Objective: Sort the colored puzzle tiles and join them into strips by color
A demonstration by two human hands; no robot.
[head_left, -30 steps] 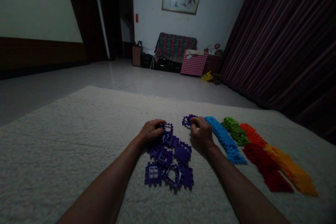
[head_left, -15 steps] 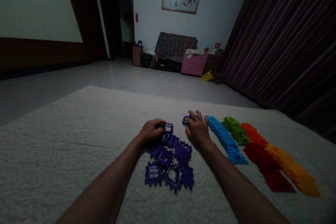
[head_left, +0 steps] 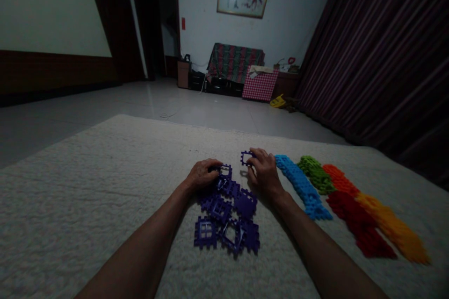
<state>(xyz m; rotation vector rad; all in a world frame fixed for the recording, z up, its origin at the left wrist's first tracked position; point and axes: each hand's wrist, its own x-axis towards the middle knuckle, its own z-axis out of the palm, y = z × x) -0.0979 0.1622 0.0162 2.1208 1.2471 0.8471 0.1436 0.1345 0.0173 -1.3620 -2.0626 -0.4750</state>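
Note:
My right hand (head_left: 264, 168) pinches a purple square frame block (head_left: 244, 158) by its right side, a little above the mat. At the upper left of a loose heap of purple interlocking blocks (head_left: 220, 210), my left hand (head_left: 204, 173) is closed on a purple open-frame block (head_left: 227, 169). The heap lies between my forearms and mixes solid squares with window-like frames. One window-pane block (head_left: 205, 231) lies flat at its near left corner. My left palm and fingers hide part of the heap.
Right of my right hand lie sorted rows of blocks: blue (head_left: 301, 187), green (head_left: 315, 174), orange-red (head_left: 340, 180), dark red (head_left: 361, 224) and yellow-orange (head_left: 396, 229). All rest on a cream quilted mat (head_left: 105, 163) on a tiled floor. A dark curtain (head_left: 379, 56) hangs at the right.
My right hand has raised the purple frame block off the mat and tilted it upright, its fingers drawing together on it. My left hand has stayed in place.

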